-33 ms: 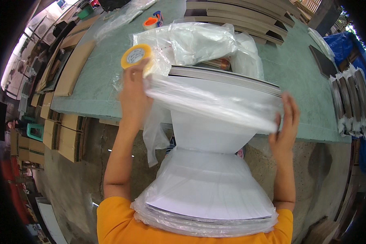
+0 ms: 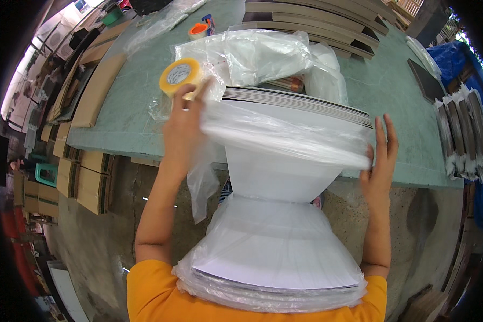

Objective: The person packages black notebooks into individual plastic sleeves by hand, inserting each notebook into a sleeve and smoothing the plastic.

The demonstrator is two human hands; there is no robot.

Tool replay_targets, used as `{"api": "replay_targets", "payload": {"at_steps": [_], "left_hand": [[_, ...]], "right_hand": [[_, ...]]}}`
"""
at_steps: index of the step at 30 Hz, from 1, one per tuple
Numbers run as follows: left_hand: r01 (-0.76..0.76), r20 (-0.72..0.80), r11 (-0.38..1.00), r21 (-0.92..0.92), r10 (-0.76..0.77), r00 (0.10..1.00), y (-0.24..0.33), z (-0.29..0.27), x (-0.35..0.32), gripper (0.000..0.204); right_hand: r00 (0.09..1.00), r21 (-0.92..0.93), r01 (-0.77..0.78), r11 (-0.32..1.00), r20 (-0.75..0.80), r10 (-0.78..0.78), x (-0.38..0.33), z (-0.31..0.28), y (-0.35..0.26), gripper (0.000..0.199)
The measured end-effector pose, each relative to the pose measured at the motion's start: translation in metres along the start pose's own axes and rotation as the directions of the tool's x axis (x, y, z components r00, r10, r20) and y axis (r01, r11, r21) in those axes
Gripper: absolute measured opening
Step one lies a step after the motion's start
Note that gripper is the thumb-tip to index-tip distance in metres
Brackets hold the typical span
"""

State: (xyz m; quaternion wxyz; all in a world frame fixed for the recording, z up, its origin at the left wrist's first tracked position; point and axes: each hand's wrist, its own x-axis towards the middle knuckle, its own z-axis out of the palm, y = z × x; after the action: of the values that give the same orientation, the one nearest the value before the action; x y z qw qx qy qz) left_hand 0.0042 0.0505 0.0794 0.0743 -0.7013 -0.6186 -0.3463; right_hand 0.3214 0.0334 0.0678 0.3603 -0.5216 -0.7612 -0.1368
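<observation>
A crumpled strip of clear plastic film (image 2: 284, 138) is stretched across the upper part of a stack of white panels (image 2: 282, 180), between the left hand (image 2: 183, 129) and the right hand (image 2: 380, 163); the left hand is partly curled, with bent fingers, and is met by the film's left end, below which a loose tail is left hanging; the right hand is held more open, its fingers spread upward, and is met at the thumb side by the film's other end; because both hands are blurred, it cannot be told how firmly the film is gripped by either.

The stack is seen at the near edge of a green table (image 2: 413, 145), its layered edges turned away from the person; nearer the body, a plastic-covered white section (image 2: 276, 255) is seen between the orange sleeves (image 2: 151, 287); whether the two are joined cannot be told.

A roll of yellow tape (image 2: 178, 72) is placed just beyond the left fingers; clear plastic bags (image 2: 268, 56) are heaped behind the stack; long brown boards (image 2: 314, 27) are piled farther back.
</observation>
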Motion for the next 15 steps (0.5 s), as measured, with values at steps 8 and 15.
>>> {"api": "replay_targets", "payload": {"at_steps": [8,15], "left_hand": [[-0.044,0.181,0.846,-0.531,0.164,0.97,-0.011,-0.022,-0.019,0.039],[0.927,0.92,-0.081,-0.366,0.118,0.374,-0.064,0.017,-0.087,0.04]], "right_hand": [[0.908,0.716,-0.417,0.56,0.35,0.23,-0.035,-0.043,0.023,0.035],[0.508,0.48,-0.849,-0.22,0.856,-0.094,-0.098,0.01,0.037,0.015]]}}
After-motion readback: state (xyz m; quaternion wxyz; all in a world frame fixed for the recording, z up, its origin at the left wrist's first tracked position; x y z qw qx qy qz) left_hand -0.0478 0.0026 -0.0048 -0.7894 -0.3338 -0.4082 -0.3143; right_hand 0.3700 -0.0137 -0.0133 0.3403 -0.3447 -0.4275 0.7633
